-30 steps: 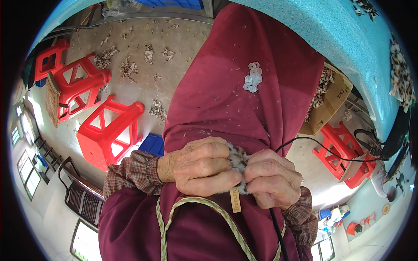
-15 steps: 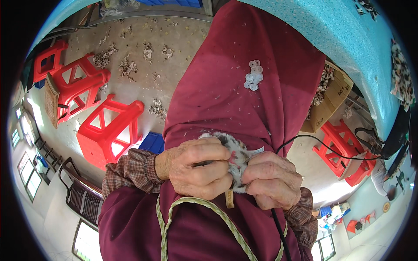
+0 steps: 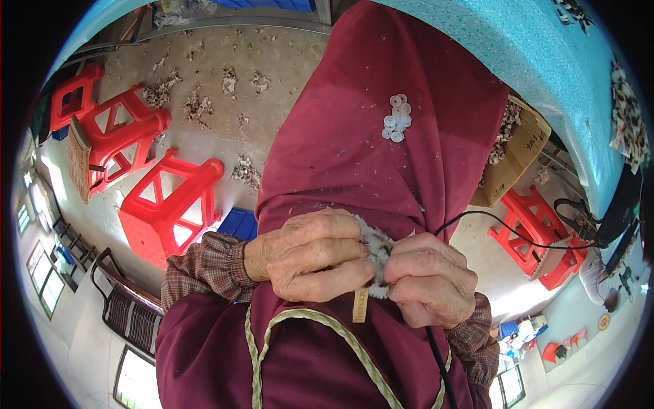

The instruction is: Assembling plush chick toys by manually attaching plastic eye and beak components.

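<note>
Both my hands meet at my lap over a small grey, white and brown plush piece (image 3: 376,247). My left hand (image 3: 317,255) is closed on its left side, the fingers curled and pressed into the fur. On the opposite side my right hand (image 3: 429,278) pinches it, fingers bent. Much of the plush lies hidden under the fingers. Below my left fingertips shows a tan label strip (image 3: 360,307). Farther up the maroon apron (image 3: 327,157) on my lap lies a cluster of small translucent plastic discs (image 3: 396,119).
Red plastic stools (image 3: 170,204) stand to the left, others (image 3: 535,232) to the right. A cardboard box (image 3: 521,153) with furry pieces sits by my right side, below a light-blue covered surface (image 3: 545,68). Furry scraps (image 3: 197,108) litter the floor. A black cable (image 3: 504,221) runs across the right.
My left fingers have shifted a little to the right over the plush. The pink bit seen in its middle is now out of sight.
</note>
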`<state>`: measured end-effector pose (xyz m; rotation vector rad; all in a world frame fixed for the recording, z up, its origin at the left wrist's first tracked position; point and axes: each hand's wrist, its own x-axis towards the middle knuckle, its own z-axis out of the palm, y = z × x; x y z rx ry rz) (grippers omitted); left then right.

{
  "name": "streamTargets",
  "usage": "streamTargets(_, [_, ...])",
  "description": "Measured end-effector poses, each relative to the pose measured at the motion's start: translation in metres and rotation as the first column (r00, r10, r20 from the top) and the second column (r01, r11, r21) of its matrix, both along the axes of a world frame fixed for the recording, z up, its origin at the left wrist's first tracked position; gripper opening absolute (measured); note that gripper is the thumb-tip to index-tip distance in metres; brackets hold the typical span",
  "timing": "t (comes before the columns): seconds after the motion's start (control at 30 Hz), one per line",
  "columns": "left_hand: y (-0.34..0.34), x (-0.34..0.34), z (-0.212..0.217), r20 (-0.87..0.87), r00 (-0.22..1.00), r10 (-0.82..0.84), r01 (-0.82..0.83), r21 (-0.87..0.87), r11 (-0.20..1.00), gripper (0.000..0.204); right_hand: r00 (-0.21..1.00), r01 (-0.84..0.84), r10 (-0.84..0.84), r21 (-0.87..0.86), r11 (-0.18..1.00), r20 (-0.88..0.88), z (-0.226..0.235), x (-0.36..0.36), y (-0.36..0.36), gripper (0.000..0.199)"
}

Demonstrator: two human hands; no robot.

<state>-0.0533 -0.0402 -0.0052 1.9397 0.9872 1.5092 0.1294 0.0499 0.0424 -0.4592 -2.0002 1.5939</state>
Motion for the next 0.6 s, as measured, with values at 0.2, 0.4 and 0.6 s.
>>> streamTargets(0.2, [0.000,0.002,-0.003,-0.037,0.996,0.077,-0.077,-0.007,0.997,0.031,0.998,0.012,-0.010,0.035,0.999,-0.067,-0.002,-0.001,-0.001,0.020])
streamTargets(0.4, [0.003,-0.002,0.000,-0.071,0.997,0.032,-0.032,-0.003,0.999,0.032,0.999,0.004,-0.003,0.030,1.000,-0.044,0.000,0.000,-0.001,0.021])
streamTargets(0.6, [0.008,0.014,-0.012,0.101,0.991,0.084,-0.069,-0.138,0.988,0.024,0.994,0.089,-0.085,-0.062,0.994,0.076,0.000,-0.001,0.000,0.023])
